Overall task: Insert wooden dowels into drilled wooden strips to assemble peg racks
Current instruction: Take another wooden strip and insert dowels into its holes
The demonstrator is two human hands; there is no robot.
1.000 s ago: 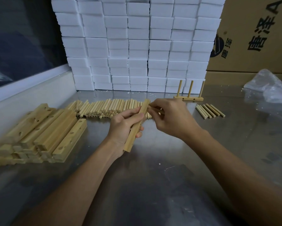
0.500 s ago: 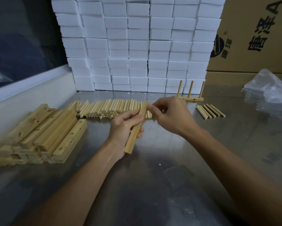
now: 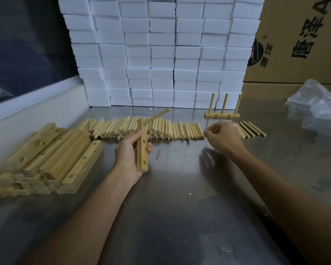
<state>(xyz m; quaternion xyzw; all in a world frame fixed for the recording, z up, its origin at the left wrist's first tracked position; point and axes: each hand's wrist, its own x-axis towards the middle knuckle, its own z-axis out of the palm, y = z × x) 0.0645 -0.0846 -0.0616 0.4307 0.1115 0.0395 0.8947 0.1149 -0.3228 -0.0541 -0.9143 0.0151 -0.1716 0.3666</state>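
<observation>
Readable print only on cardboard box (image 3: 302,39) at upper right: large black Chinese characters, "唐泽" legible, plus a Latin "A" and a round dark logo.

Pale matt wooden strip (image 3: 142,150) and dowels (image 3: 141,129) on a glossy brushed-metal table (image 3: 180,207).

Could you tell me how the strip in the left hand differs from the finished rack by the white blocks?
The strip carries one dowel; the rack carries three. The strip is held off the table by the left hand, its dowel slanting; the rack rests on the table, dowels upright. Both are pale wood with drilled holes.
</observation>
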